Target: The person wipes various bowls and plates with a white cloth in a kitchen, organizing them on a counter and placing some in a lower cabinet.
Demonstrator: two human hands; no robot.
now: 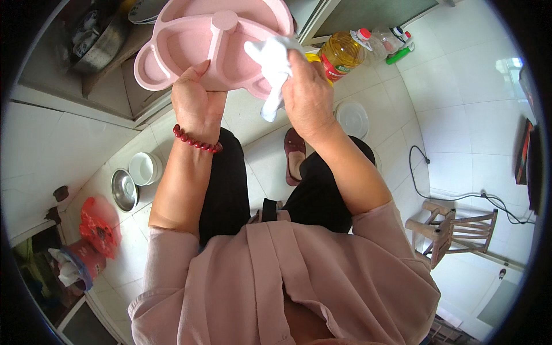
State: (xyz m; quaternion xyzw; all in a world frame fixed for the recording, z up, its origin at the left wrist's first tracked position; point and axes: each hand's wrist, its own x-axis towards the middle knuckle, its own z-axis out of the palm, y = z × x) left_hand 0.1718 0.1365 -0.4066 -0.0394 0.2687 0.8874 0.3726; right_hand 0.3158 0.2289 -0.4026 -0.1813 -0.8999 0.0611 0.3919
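Note:
A pink divided plate, shaped with rounded lobes and several compartments, is held up in front of me at the top of the view. My left hand grips its near edge, thumb on the upper face and fingers underneath. A string of dark red beads circles that wrist. Bunched in my right hand is a white cloth, which hangs over the plate's right side. Part of the cloth covers the small right lobe. The plate's far edge runs out of the picture.
An open cupboard with a metal pot is at the upper left. On the tiled floor stand an oil bottle, a round clear lid or container, white bowls, a steel bowl, a red bag and a wooden chair.

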